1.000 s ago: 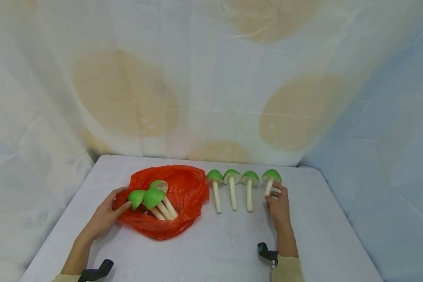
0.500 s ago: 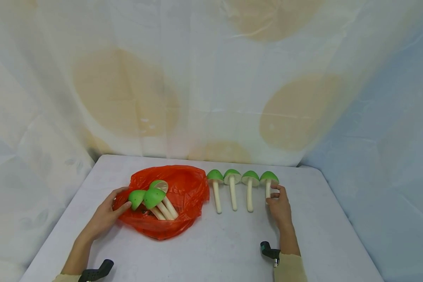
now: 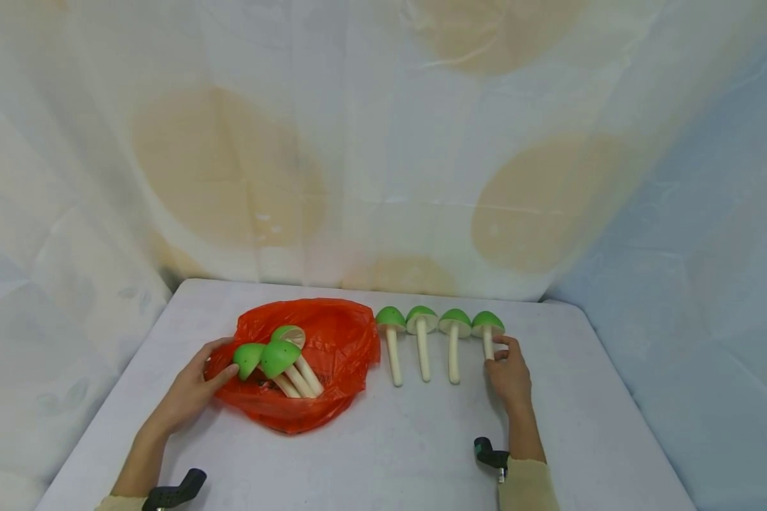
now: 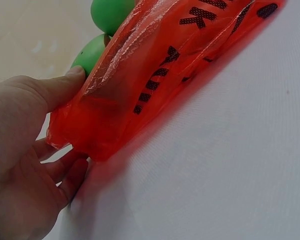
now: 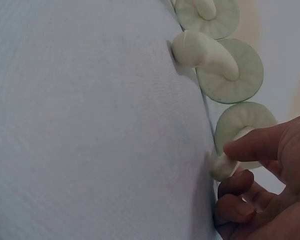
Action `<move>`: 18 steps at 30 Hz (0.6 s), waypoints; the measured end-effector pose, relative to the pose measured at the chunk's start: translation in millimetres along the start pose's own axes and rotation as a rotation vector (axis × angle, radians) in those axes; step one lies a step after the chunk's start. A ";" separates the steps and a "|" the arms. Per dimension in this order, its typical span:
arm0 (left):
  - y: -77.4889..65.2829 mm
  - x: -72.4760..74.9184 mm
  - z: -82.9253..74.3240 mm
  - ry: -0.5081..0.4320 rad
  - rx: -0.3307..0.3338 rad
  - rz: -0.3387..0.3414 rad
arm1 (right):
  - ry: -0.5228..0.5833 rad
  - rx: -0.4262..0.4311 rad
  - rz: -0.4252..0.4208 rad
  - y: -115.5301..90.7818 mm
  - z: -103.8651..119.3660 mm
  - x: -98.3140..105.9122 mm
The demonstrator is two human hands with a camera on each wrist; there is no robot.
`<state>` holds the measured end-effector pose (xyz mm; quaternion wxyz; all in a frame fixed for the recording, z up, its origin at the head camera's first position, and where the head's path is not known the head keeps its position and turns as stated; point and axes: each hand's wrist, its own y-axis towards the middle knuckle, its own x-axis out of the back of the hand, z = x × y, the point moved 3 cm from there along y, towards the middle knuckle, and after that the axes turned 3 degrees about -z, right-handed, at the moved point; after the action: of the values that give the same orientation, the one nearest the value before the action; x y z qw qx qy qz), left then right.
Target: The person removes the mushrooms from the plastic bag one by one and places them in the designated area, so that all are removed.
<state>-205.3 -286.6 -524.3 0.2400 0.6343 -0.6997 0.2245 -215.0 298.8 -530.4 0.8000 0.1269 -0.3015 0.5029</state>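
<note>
At the left of the head view my left hand [image 3: 192, 387] holds the edge of a crinkled red plastic bag [image 3: 281, 417], thumb above and fingers below. Inside the bag lie several toy mushrooms [image 3: 281, 360] with green caps and pale stems. My right hand [image 3: 511, 375] pinches the stem of another toy mushroom [image 3: 488, 321] between thumb and fingers. Its cap sits close to the cap of the neighbouring mushroom [image 3: 454, 348]. In the right wrist view the thumb covers part of the held mushroom's stem [image 5: 221, 167].
Two more toy mushrooms, a middle one [image 3: 423, 351] and a left one [image 3: 393, 355], continue the row beside the bag, caps toward the back. All rest on a white table [image 3: 422, 454]. A patterned curtain [image 3: 383, 177] hangs behind and at the sides.
My right hand has brought its mushroom left, toward the other three, and turned the stem straighter; in the last half second it shifted only slightly. The left hand and bag stay put.
</note>
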 end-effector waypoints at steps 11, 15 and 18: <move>1.2 0.3 -0.4 -0.007 -0.013 0.001 | -0.018 0.012 0.003 -0.6 0.2 -1.1; 0.3 0.2 -1.8 -0.016 -0.017 0.003 | -0.031 0.013 -0.007 -0.7 0.3 -1.2; -0.8 0.3 -2.9 -0.013 -0.012 0.007 | -0.021 0.001 -0.002 -0.9 0.0 -0.8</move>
<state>-204.3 -285.2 -521.9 0.2386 0.6318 -0.7048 0.2170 -214.4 297.7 -530.9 0.7973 0.1330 -0.3095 0.5008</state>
